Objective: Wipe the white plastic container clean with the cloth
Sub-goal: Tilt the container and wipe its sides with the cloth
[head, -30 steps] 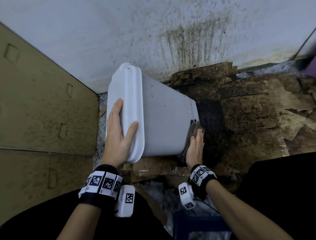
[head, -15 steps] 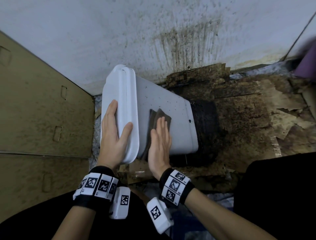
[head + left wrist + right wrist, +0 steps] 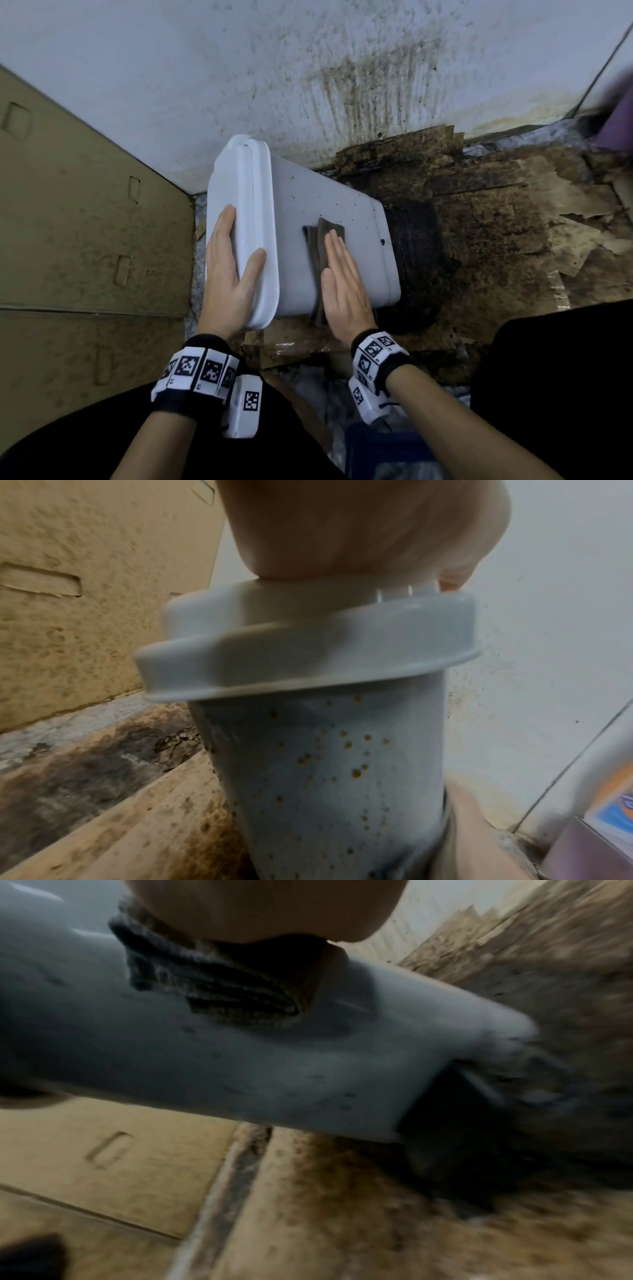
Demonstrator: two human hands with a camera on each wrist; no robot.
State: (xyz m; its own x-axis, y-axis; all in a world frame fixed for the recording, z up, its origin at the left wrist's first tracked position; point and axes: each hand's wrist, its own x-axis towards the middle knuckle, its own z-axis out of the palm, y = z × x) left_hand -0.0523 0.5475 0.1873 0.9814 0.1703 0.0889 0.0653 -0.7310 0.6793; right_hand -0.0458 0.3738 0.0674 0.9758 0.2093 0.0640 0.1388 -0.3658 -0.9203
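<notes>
The white plastic container (image 3: 329,212) lies tilted on its side, its lid (image 3: 253,205) to the left and brown specks on its wall (image 3: 325,764). My left hand (image 3: 229,270) lies against the lid with straight fingers and the thumb spread over the rim. My right hand (image 3: 342,281) is flat, pressing a folded dark cloth (image 3: 323,236) onto the container's upper side, about midway along it. In the right wrist view the cloth (image 3: 212,988) bunches under my palm on the container (image 3: 240,1056).
A large cardboard box (image 3: 85,222) stands close on the left. A stained white wall (image 3: 308,68) is behind. Soiled cardboard sheets (image 3: 496,222) cover the floor to the right. A dark round object (image 3: 414,257) sits at the container's bottom end. My black-clad knees (image 3: 565,377) are in front.
My right hand moved with the cloth from the container's bottom end up to near the lid, then slid back toward the middle. My left hand stayed on the lid.
</notes>
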